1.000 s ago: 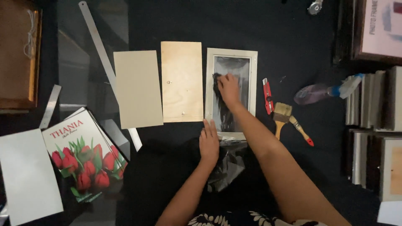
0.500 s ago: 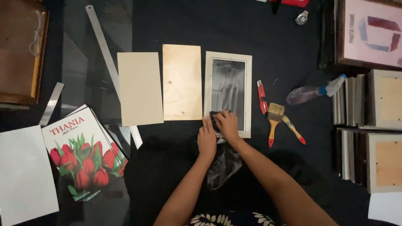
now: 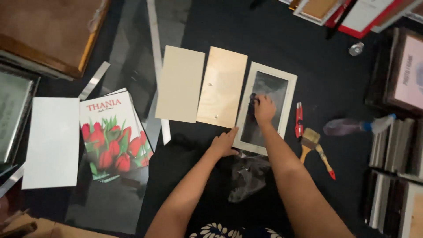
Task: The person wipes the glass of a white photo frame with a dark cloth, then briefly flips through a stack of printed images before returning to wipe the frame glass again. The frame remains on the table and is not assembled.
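White picture frame (image 3: 288, 92), centre of the frame on the black table (image 3: 330, 75). Near edge pinned by left hand (image 3: 224, 143), fingers flat and empty. Right hand (image 3: 264, 108), fingers closed on a dark cloth (image 3: 253, 98), now at the glass's far end after wiping from near.

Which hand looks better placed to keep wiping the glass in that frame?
Probably the right hand: it rests on the glass with a dark cloth, while the left hand only steadies the frame corner.
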